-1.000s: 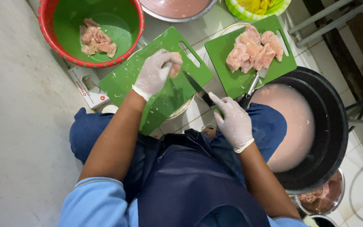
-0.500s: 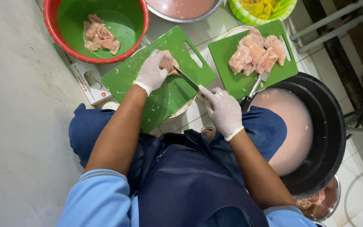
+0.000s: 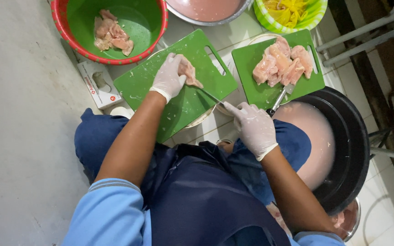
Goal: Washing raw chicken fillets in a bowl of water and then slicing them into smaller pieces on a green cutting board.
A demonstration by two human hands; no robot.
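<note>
The left hand point(image 3: 168, 78) presses a raw chicken piece point(image 3: 189, 73) onto the near cutting board point(image 3: 160, 98); the right hand point(image 3: 253, 127), closed round a knife point(image 3: 213, 97), slices beside it. Cutting seems underway; the next stroke needs fingers kept off the blade.

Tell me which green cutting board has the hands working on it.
The left board: the left hand pins a chicken piece on it and the right hand brings a knife. The right board only holds piled chicken.
</note>
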